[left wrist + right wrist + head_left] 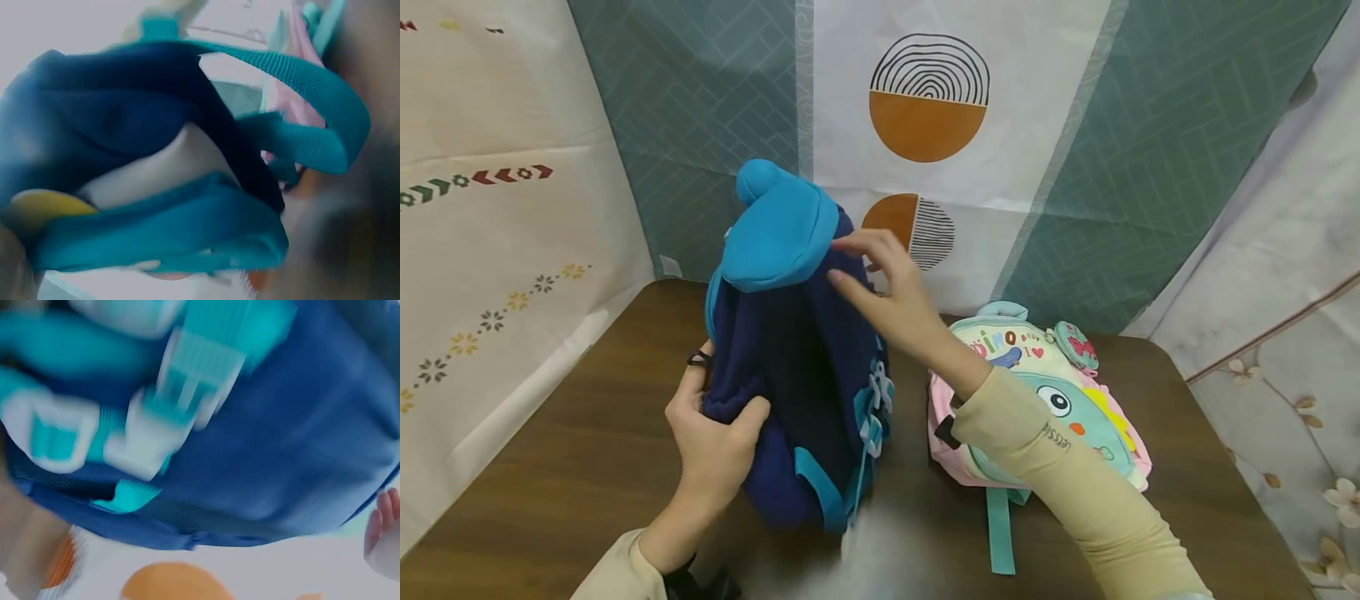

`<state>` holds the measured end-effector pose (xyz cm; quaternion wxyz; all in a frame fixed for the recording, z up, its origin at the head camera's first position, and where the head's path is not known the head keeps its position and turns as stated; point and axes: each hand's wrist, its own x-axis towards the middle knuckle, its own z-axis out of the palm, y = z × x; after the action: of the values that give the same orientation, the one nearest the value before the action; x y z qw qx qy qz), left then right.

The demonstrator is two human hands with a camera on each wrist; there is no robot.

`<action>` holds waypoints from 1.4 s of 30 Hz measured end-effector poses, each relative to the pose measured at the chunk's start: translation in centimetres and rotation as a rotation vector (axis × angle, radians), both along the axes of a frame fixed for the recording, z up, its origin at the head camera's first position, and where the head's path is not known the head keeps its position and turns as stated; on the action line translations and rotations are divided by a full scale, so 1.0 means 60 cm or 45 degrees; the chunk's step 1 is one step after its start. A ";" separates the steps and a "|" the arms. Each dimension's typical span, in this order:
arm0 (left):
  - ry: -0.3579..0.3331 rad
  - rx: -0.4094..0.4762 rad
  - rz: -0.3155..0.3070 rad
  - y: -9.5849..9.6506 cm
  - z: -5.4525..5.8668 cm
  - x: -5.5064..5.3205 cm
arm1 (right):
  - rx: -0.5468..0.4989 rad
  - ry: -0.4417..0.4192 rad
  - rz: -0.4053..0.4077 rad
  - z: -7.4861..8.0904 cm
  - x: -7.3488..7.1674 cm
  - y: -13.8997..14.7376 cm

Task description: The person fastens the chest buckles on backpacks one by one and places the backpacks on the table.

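Observation:
A navy backpack (808,367) stands upright on the table, its front gaping and a bright blue flap (775,237) with a round knob folded over at the top. My left hand (713,437) grips its left edge, thumb over the rim and fingers behind. Beside the flap, at the bag's upper right edge, is my right hand (895,296), with thumb and fingers extended and nothing held between them. In the right wrist view the navy side of the bag shows teal straps and pale plastic buckles (150,431). A teal strap loop (350,125) sticks out in the left wrist view.
To the right on the brown table (587,450) lies a pink and mint child's backpack (1067,408) with a dinosaur face, below my right forearm. Its teal strap (1000,533) trails forward. Patterned cloth (1060,225) hangs behind and along both sides.

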<state>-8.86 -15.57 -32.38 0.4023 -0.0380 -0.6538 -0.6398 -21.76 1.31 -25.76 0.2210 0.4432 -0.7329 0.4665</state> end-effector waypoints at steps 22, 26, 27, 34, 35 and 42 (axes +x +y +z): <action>-0.442 -0.081 -0.393 -0.122 -0.016 -0.030 | 0.255 -0.841 -0.259 -0.021 -0.060 0.095; -0.565 -0.024 -0.434 -0.144 -0.020 -0.039 | 0.209 -0.761 -0.290 -0.010 -0.033 0.080; -0.578 -0.014 -0.440 -0.148 -0.020 -0.040 | 0.198 -0.755 -0.282 -0.009 -0.027 0.076; -0.545 -0.055 -0.469 -0.173 -0.016 -0.042 | 0.075 -0.855 -0.249 -0.014 -0.006 0.062; -0.533 -0.130 -0.441 -0.176 -0.014 -0.042 | 0.059 -0.861 -0.244 -0.016 -0.005 0.060; -0.530 -0.709 -0.176 -0.197 -0.014 -0.054 | 0.003 -1.031 -0.249 -0.046 -0.020 0.055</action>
<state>-12.11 -27.38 -33.23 0.1902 -0.0592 -0.8670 -0.4567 -22.95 4.63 -28.50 -0.0423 0.1526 -0.7998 0.5790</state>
